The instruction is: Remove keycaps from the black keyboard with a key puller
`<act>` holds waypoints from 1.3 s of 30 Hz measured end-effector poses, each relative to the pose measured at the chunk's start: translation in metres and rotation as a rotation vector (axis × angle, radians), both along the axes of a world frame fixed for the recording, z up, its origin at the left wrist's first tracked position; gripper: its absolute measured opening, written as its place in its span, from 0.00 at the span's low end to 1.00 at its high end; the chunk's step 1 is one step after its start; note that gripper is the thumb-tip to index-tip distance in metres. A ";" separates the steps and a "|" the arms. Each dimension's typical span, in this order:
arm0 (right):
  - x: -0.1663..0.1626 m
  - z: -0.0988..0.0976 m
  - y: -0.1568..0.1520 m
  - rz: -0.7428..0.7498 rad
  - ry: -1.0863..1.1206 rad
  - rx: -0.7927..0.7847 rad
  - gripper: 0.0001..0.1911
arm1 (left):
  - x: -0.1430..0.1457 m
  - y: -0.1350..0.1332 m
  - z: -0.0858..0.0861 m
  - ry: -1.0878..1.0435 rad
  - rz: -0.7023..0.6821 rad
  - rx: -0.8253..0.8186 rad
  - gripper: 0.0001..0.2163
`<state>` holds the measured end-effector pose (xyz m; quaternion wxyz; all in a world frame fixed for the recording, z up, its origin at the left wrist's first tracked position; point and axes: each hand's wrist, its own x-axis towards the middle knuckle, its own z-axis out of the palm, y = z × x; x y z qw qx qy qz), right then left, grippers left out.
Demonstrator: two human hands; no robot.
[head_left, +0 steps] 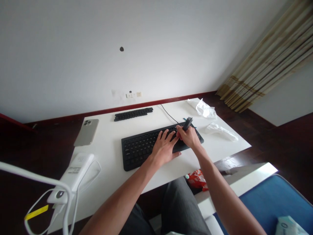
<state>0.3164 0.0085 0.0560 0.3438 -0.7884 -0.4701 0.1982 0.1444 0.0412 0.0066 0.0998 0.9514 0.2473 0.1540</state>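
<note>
A black keyboard (137, 150) lies on the white table, its cable running off toward the back. My left hand (164, 147) rests flat on the middle of its keys, fingers spread and gripping nothing. My right hand (189, 137) is closed around a dark, brush-like tool (187, 123), held over the keyboard's right part. Bristle-like tips show at the tool's upper end; its lower end is hidden by my fingers. Behind that hand, small teal pieces (185, 119) peek out, too covered to name. Black keycaps (133, 114) appear laid out in rows behind the keyboard.
On the table's left are a phone (86, 132) and a white power strip (75, 171) with cords. Crumpled white wrappings (205, 109) lie at the right. A red packet (197, 180) sits below the front edge, near a blue seat (276, 202). A wall stands behind.
</note>
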 end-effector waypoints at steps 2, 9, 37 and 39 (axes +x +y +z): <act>0.001 0.000 0.004 -0.002 0.033 -0.022 0.26 | -0.001 0.000 -0.001 0.009 -0.005 0.008 0.36; -0.001 -0.021 0.007 -0.012 0.062 0.195 0.27 | -0.004 0.008 0.001 0.043 -0.038 -0.030 0.39; 0.001 -0.030 0.019 0.112 0.078 0.250 0.26 | -0.017 0.030 0.019 0.012 -0.141 -0.174 0.35; 0.001 -0.032 0.019 0.065 0.106 0.266 0.26 | -0.017 0.029 0.019 0.035 -0.141 -0.181 0.35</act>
